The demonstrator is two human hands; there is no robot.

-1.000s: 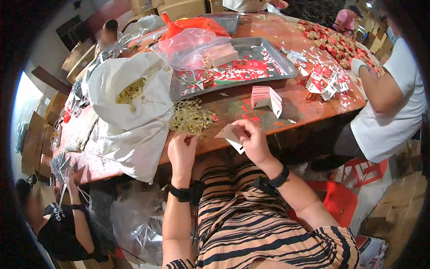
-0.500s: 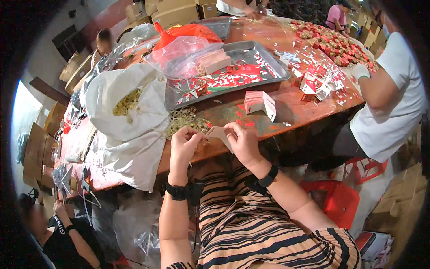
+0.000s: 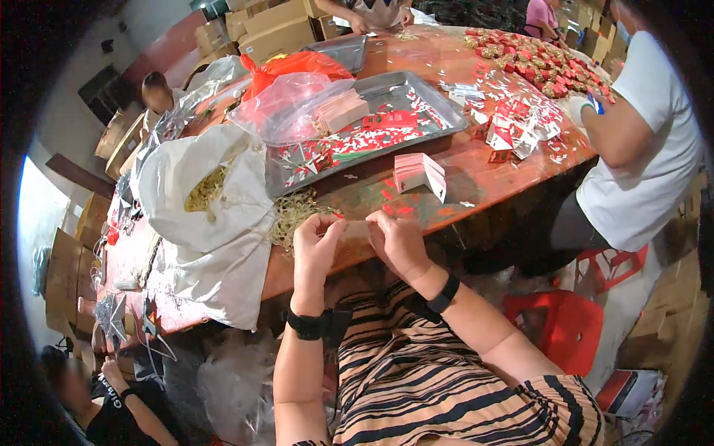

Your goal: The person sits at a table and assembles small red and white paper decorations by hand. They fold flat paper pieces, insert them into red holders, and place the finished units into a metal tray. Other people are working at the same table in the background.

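Just past the near table edge, my left hand [image 3: 315,251] and my right hand [image 3: 399,244] are raised close together. Between their fingertips is a small pale card [image 3: 357,230], seen nearly face-on and partly covered by the fingers. Both hands pinch it, one at each side. Beyond my left hand lies a heap of thin beige strings [image 3: 296,213]. A folded stack of pink-edged cards [image 3: 419,175] stands on the table beyond my right hand, with a few red scraps [image 3: 396,202] beside it.
A metal tray [image 3: 286,178] holds red and white pieces and a card stack. A white sack [image 3: 230,256] of strings lies left. Red-and-white cards [image 3: 513,130] and red-gold ornaments [image 3: 520,63] cover the right side. A co-worker in white [image 3: 643,111] stands right; a red stool [image 3: 569,327] is below.
The card has turned from tilted to more level between my fingers, and my left hand has shifted slightly right. The view has moved a little, and the right-hand co-worker's hands have shifted.
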